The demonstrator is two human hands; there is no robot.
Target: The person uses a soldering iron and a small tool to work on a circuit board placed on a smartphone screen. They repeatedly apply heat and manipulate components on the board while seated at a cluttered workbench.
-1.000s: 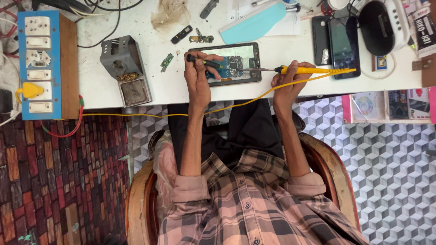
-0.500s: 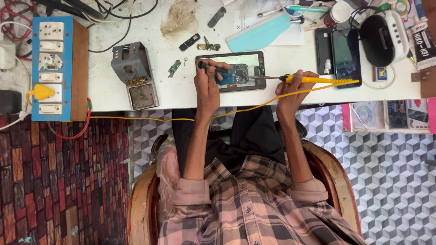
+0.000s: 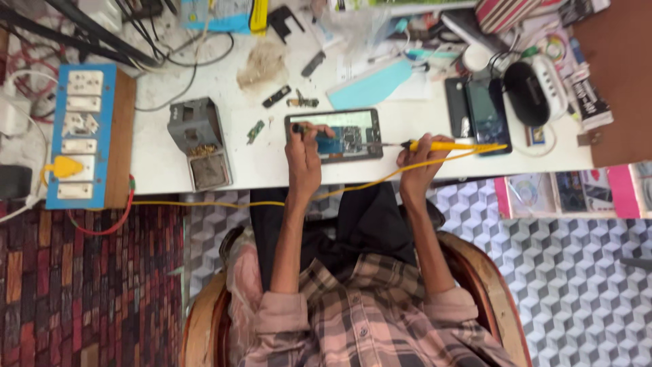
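Observation:
An opened phone (image 3: 343,134) with its circuit board exposed lies on the white workbench (image 3: 272,166). My left hand (image 3: 303,151) rests on the phone's left end and pinches a thin dark tool, probably tweezers (image 3: 305,128), over the board. My right hand (image 3: 418,163) grips a yellow soldering iron (image 3: 448,145). Its metal tip reaches left to the phone's right end. A yellow cord (image 3: 224,202) runs from the iron along the bench's front edge.
A grey metal soldering stand (image 3: 200,143) sits left of the phone. A blue switch board with sockets (image 3: 81,136) lies at the far left. Two dark phones (image 3: 479,112), a black rounded device (image 3: 526,83), small parts and cables crowd the back. I sit in a wooden chair (image 3: 489,285).
The view has shifted, so the bench sits lower and further right in the frame. Both hands keep their grip and stay over the phone, the iron's tip still at its right end.

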